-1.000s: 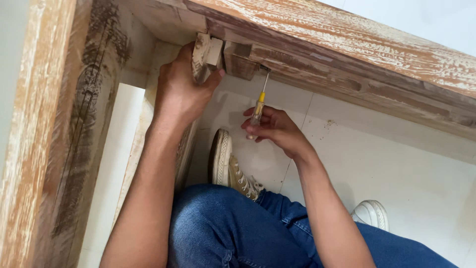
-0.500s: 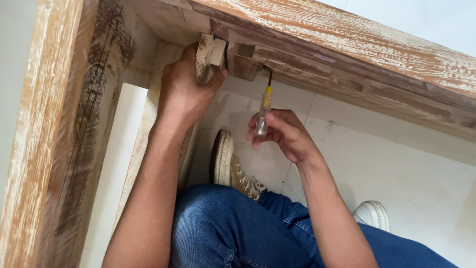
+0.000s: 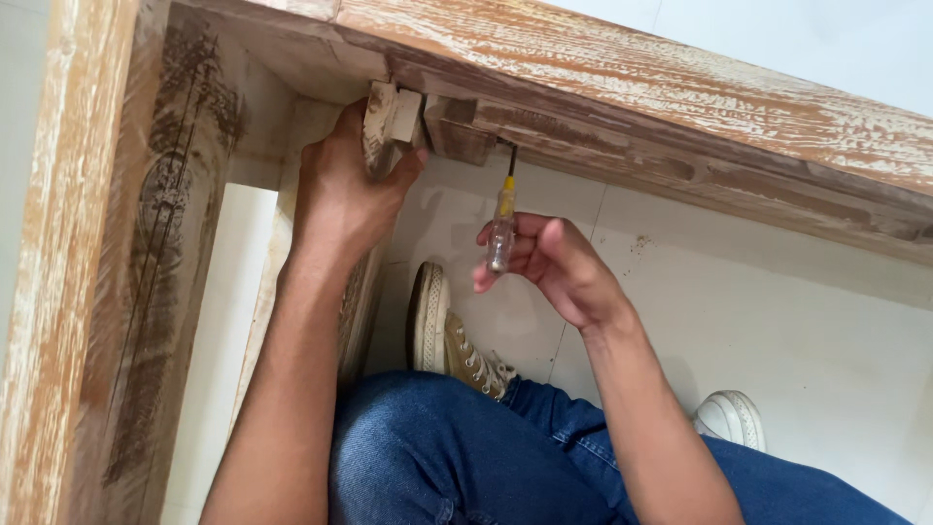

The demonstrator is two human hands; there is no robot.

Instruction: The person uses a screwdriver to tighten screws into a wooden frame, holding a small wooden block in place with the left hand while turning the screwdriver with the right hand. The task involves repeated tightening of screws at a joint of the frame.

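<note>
Left hand (image 3: pixel 340 190) clasps a small wooden block (image 3: pixel 391 122) against the underside of the whitewashed wooden frame (image 3: pixel 622 97); its fingertips are hidden behind the block. Right hand (image 3: pixel 549 262) pinches the clear-and-yellow handle of a screwdriver (image 3: pixel 503 219), whose tip vanishes under the rail. Below lie jeans (image 3: pixel 457 457), a tan sneaker (image 3: pixel 447 335) and white tile floor (image 3: pixel 777 311).

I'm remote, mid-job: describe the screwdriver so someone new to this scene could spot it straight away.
Start at the whitewashed wooden frame across the top, then drop under its rail, just right of the wood block gripped by the left hand. The screwdriver stands upright there, tip up into the wood, pinched by the right hand. Its clear handle with a yellow collar sets it apart.
</note>
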